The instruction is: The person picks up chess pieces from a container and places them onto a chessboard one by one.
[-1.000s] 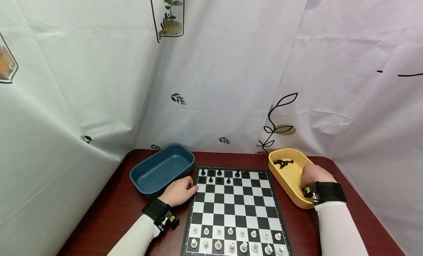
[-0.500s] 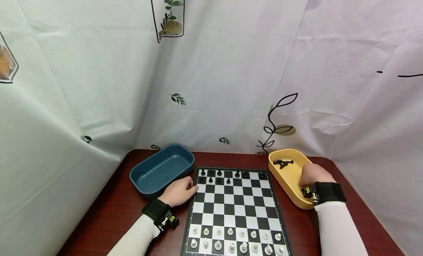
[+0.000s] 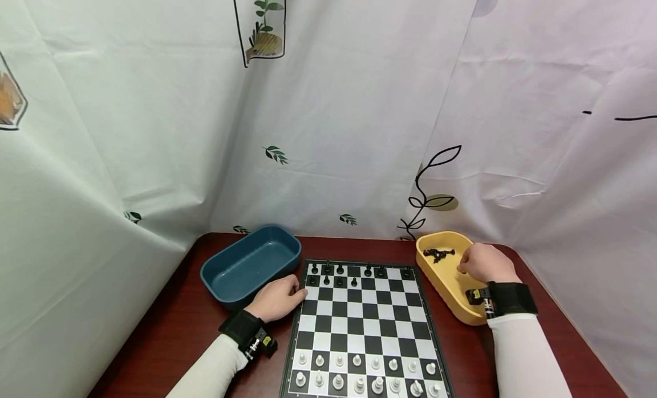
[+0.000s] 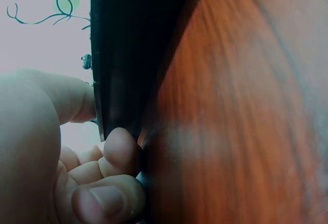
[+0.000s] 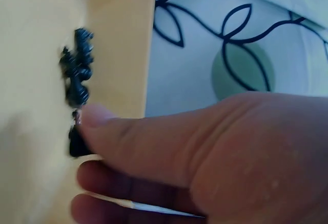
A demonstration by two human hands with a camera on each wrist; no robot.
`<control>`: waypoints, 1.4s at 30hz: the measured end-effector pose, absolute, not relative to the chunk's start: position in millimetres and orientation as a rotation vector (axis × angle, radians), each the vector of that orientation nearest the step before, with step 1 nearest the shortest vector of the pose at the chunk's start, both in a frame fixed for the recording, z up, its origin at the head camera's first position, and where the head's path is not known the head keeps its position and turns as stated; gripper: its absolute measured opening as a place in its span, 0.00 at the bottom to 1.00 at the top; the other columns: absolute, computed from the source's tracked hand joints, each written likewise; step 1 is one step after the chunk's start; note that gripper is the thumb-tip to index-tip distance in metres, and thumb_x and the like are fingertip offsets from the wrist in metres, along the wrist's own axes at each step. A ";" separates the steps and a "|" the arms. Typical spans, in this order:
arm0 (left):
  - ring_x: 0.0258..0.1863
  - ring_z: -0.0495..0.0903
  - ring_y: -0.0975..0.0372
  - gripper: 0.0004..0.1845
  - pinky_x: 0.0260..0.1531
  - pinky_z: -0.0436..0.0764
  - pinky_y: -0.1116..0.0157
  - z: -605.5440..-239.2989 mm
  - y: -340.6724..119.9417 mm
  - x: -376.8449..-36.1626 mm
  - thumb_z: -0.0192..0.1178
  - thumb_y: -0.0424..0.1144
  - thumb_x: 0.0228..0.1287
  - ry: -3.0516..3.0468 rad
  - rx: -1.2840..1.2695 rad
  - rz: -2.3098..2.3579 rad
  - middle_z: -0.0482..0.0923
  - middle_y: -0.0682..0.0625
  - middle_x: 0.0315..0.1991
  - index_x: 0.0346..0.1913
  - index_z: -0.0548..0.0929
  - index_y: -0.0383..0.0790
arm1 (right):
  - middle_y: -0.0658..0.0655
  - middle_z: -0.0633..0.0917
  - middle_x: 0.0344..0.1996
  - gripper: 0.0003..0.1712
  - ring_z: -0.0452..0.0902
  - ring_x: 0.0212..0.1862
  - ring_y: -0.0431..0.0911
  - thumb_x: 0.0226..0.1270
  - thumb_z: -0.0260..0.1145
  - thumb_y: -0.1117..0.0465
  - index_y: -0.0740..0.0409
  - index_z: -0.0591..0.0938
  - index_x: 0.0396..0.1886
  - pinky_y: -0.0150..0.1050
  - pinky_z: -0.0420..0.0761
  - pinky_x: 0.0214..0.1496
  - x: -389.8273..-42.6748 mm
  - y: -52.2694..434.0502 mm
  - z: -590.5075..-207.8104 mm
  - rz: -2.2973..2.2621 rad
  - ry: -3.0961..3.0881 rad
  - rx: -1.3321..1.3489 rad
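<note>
Right fingers (image 3: 471,262) shifted, pinching a black piece (image 5: 77,144).

chessboard (image 3: 361,311): black-white checks | pinched chess piece (image 5: 78,143): black | left tray (image 3: 250,267): dark blue | right tray (image 3: 450,279): yellow | table (image 3: 177,315): red-brown

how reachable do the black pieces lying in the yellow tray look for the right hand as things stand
Probably yes: the right hand is over the side of the yellow tray, and nothing seems to stand between it and the black pieces.
</note>
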State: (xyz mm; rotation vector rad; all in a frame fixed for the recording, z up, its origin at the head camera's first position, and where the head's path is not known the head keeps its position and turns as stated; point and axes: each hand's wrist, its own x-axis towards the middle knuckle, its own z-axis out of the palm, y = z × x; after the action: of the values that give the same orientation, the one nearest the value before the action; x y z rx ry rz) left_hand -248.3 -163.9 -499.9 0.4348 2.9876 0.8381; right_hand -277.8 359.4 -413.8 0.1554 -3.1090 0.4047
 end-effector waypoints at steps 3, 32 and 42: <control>0.22 0.72 0.63 0.17 0.27 0.70 0.61 -499.5 -164.1 -248.5 0.64 0.53 0.80 2.991 0.444 0.827 0.73 0.57 0.23 0.31 0.77 0.52 | 0.56 0.90 0.33 0.05 0.81 0.33 0.50 0.71 0.78 0.61 0.58 0.93 0.35 0.51 0.79 0.34 -277.2 352.5 -411.6 0.391 -3.028 0.198; 0.22 0.72 0.63 0.17 0.27 0.70 0.61 -497.3 -164.1 -246.9 0.65 0.53 0.81 2.972 0.436 0.845 0.73 0.57 0.23 0.31 0.77 0.52 | 0.47 0.88 0.37 0.03 0.83 0.37 0.43 0.74 0.79 0.61 0.51 0.92 0.43 0.46 0.84 0.41 -262.2 213.1 -417.6 0.506 -2.536 0.763; 0.22 0.72 0.63 0.17 0.27 0.70 0.60 -499.9 -163.6 -248.6 0.65 0.52 0.80 2.987 0.416 0.830 0.73 0.57 0.23 0.31 0.77 0.52 | 0.46 0.88 0.40 0.05 0.82 0.38 0.39 0.74 0.80 0.61 0.51 0.92 0.46 0.43 0.84 0.42 -266.7 197.3 -435.4 0.561 -2.619 0.797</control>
State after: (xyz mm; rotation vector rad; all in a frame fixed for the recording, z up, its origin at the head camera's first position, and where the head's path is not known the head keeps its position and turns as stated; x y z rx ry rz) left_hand -248.6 -163.6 -499.9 0.4164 2.9870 0.8300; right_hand -266.7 197.3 -435.4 0.7967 -2.6191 0.5613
